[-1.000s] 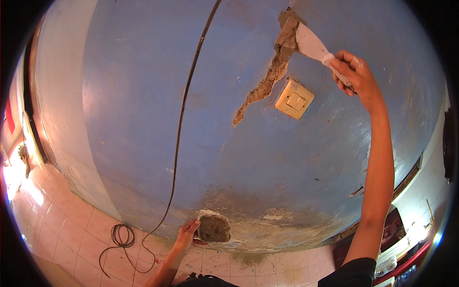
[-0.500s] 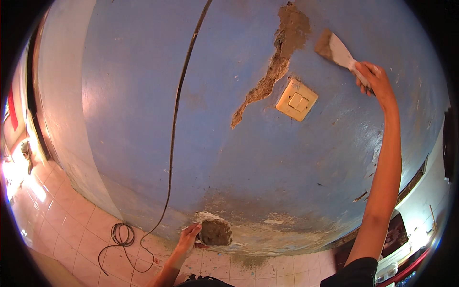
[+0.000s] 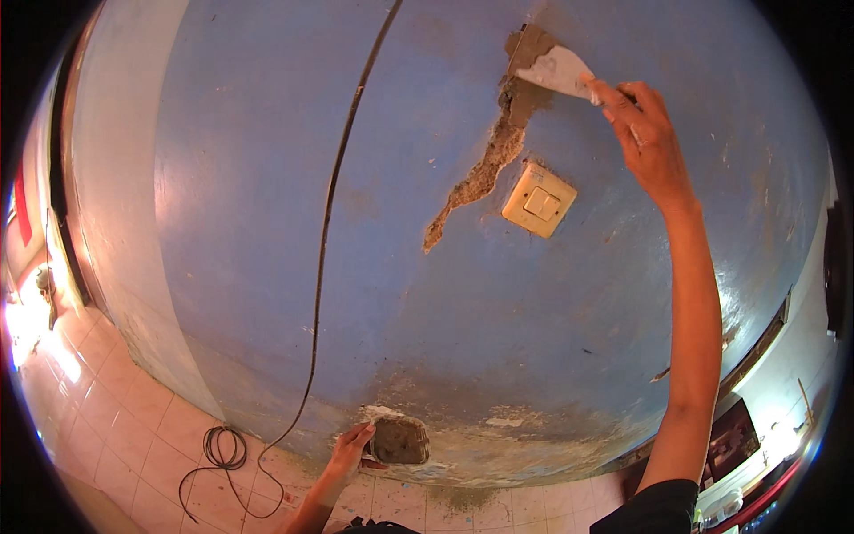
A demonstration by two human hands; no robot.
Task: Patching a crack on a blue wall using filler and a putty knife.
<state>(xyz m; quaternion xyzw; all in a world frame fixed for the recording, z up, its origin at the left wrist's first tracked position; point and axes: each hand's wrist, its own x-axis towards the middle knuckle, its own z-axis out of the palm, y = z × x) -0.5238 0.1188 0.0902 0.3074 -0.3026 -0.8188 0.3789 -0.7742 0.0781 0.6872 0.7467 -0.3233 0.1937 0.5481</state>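
My right hand (image 3: 648, 133) is closed round the handle of a putty knife (image 3: 559, 71). The knife's wide blade lies against the upper end of a broken strip in the blue wall (image 3: 267, 178), over wet grey-brown mortar (image 3: 534, 96). Below it the strip stays rough and bare, a jagged crack (image 3: 485, 169) slanting down to the left. Low down, my left hand (image 3: 350, 452) grips the left rim of a small tub (image 3: 400, 440) of grey mortar. Its thumb and fingers pinch the edge.
A cream light switch (image 3: 539, 201) sits on the wall right of the crack. A black cable (image 3: 331, 196) hangs down the wall and ends in a loose coil (image 3: 224, 448) on the pink tiled floor (image 3: 133, 427). Household items stand at the lower right.
My right hand has swung left with the putty knife, bringing its blade from bare blue wall onto the mortared top of the crack. The left hand keeps holding the tub.
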